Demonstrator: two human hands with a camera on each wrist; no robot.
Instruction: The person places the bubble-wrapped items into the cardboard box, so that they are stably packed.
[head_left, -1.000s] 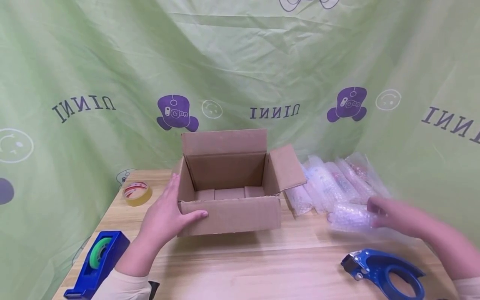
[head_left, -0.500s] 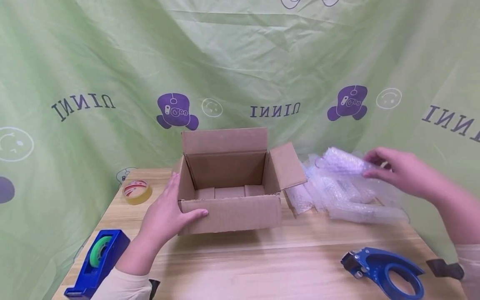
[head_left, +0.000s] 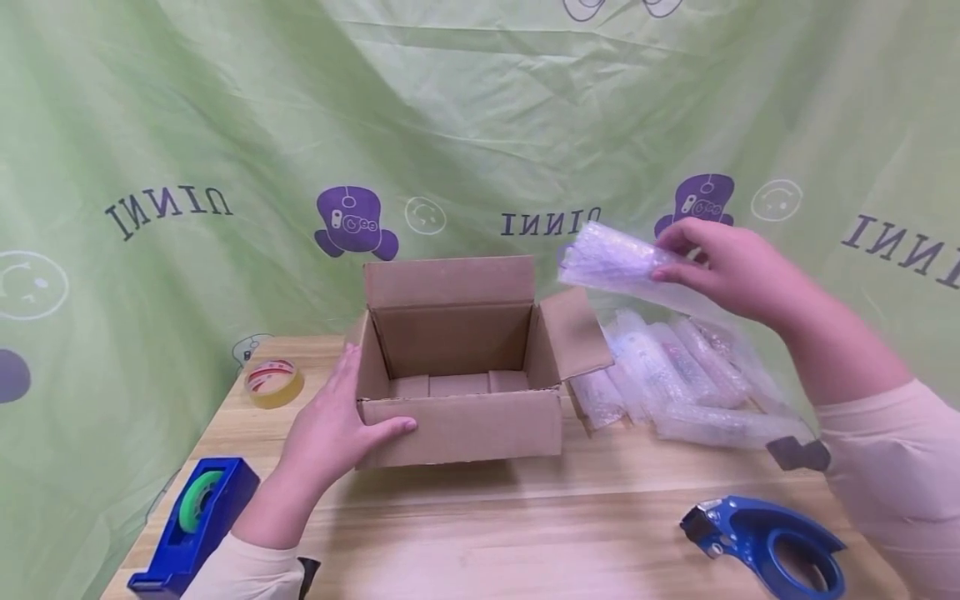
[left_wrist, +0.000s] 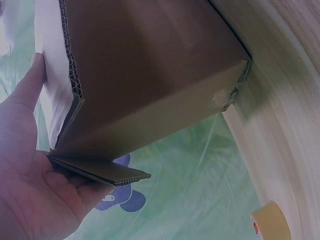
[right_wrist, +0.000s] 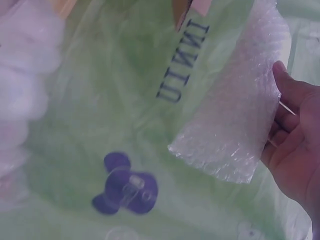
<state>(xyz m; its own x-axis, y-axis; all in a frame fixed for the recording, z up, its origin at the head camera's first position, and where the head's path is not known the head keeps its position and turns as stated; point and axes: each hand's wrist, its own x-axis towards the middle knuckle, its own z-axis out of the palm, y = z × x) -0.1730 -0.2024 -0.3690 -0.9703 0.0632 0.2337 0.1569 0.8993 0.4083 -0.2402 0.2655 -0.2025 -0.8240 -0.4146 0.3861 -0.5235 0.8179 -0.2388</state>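
Observation:
An open cardboard box [head_left: 461, 429] stands mid-table, its back and right flaps raised or folded out, with nothing seen inside. My left hand [head_left: 322, 433] grips its left side, thumb on the front wall; in the left wrist view the hand [left_wrist: 35, 175] holds the box wall [left_wrist: 145, 65] and a flap. Above and right of the box, my right hand [head_left: 727, 267] pinches a bubble-wrapped bundle [head_left: 615, 254] in the air. The right wrist view shows that bundle [right_wrist: 235, 105] between thumb and fingers of the hand [right_wrist: 300, 130].
Several bubble-wrapped bundles [head_left: 660, 375] lie right of the box. A blue tape gun [head_left: 765, 537] is at the front right. On the left are a clear tape roll [head_left: 273, 385] and a blue dispenser [head_left: 183, 542] with green tape. A green printed cloth [head_left: 450, 125] hangs behind.
My right hand has taken a wrapped bundle up from the pile and moved it up and left toward the box. The left hand and box have stayed in place.

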